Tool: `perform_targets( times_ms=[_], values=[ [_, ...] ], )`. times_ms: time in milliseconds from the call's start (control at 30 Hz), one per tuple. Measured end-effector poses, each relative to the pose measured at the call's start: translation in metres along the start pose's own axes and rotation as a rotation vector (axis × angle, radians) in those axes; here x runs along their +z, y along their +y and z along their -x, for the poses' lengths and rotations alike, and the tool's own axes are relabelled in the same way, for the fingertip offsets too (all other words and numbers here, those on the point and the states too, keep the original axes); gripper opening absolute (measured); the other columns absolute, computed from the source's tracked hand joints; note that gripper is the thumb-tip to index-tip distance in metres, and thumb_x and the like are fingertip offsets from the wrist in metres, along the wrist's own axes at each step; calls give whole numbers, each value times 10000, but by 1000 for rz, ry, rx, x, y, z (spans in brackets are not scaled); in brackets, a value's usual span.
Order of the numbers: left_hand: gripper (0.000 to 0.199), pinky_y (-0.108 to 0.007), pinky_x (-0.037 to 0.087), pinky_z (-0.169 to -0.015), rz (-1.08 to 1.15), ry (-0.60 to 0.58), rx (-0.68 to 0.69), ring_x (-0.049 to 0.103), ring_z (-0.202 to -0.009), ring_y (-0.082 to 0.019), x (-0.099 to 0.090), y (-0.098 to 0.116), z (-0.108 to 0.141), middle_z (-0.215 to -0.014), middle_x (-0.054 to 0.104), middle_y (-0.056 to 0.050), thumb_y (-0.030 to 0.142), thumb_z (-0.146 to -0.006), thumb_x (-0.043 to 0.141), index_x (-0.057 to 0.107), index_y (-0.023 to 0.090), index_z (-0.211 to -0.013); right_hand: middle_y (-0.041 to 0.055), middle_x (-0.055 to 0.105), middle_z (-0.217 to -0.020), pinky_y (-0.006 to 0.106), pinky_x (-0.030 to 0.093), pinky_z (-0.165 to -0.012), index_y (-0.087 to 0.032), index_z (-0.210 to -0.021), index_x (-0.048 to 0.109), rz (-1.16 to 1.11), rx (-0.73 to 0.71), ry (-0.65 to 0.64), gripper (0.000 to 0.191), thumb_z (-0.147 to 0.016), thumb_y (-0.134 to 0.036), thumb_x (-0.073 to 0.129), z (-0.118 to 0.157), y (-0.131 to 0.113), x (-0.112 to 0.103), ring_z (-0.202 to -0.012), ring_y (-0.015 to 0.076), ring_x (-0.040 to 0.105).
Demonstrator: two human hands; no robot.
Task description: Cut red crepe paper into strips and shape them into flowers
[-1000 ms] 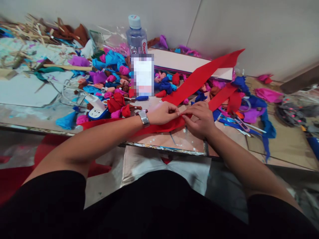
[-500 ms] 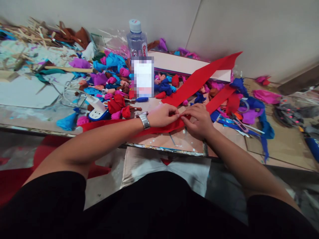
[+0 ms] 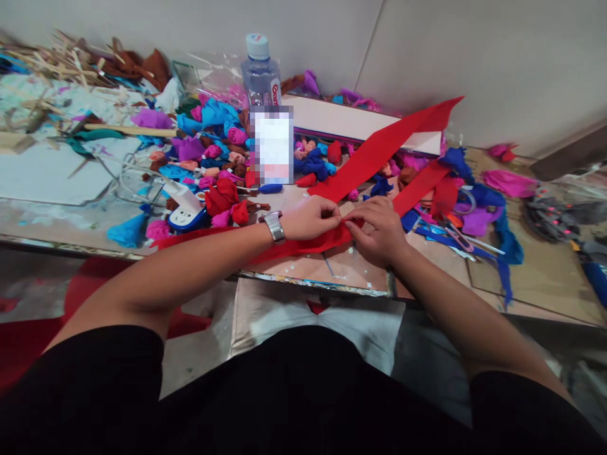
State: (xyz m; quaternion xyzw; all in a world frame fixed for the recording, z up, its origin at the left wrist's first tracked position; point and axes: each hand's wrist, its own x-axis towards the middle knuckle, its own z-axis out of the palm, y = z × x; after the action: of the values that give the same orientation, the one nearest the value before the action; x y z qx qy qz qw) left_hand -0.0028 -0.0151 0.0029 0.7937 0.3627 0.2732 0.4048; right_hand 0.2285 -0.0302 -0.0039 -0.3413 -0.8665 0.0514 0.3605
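Observation:
A long red strip (image 3: 303, 249) of thin material lies along the table's front edge and passes beneath both hands. My left hand (image 3: 313, 218), with a metal watch at its wrist, pinches the strip's upper edge between thumb and fingertips. Almost touching it, my right hand (image 3: 375, 229) pinches the same edge from the other side. Another red band (image 3: 386, 146) slants from behind the hands up to the right, over a long white box (image 3: 341, 120). Red crumpled flowers (image 3: 222, 197) sit left of the hands.
A clear bottle (image 3: 260, 76) stands at the back beside a blurred white rectangle (image 3: 274, 145). A power socket (image 3: 187, 215) with a plug is left of my hands. Pink-handled scissors (image 3: 459, 239) lie at the right. Sticks (image 3: 71, 60) are heaped at the far left.

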Motion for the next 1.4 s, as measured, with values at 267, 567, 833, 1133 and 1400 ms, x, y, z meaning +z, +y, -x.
perform_targets(
  times_ms=[267, 567, 833, 1133, 1400],
  values=[
    [328, -313, 378, -689, -406, 53, 152, 645, -743, -177, 1, 12, 11, -858, 767, -70, 378, -1019, 510, 762, 172, -977, 48, 805, -960, 464, 483, -898, -257, -961, 717, -80, 13, -43, 70, -984, -314, 682, 1, 5, 3, -938, 272, 706],
    [310, -314, 377, -685, -506, 30, 244, 678, -777, -184, 2, 12, 11, -900, 780, -84, 344, -1045, 489, 743, 174, -994, 47, 744, -943, 457, 447, -893, -255, -947, 635, -139, 4, -90, 45, -990, -253, 622, 2, 6, 6, -932, 267, 647],
    [307, -313, 377, -659, -511, 43, 251, 682, -745, -185, 4, 9, 10, -868, 776, -73, 350, -1044, 491, 730, 178, -958, 59, 753, -967, 462, 430, -886, -257, -936, 621, -151, 22, -114, 35, -959, -230, 620, 1, 4, 4, -957, 289, 636],
    [324, -314, 408, -684, -419, 35, 208, 698, -771, -188, 4, 7, 10, -888, 790, -62, 388, -1045, 505, 749, 179, -1004, 58, 763, -968, 460, 429, -888, -254, -944, 641, -129, 23, -99, 25, -967, -250, 650, 2, 6, 4, -953, 287, 645],
    [291, -320, 412, -685, -433, 27, 206, 698, -777, -197, 3, 8, 10, -903, 790, -61, 377, -1001, 531, 743, 178, -1024, 53, 766, -978, 465, 441, -898, -255, -949, 645, -138, 31, -87, 27, -966, -249, 666, 2, 6, 3, -953, 278, 649]
  ],
)
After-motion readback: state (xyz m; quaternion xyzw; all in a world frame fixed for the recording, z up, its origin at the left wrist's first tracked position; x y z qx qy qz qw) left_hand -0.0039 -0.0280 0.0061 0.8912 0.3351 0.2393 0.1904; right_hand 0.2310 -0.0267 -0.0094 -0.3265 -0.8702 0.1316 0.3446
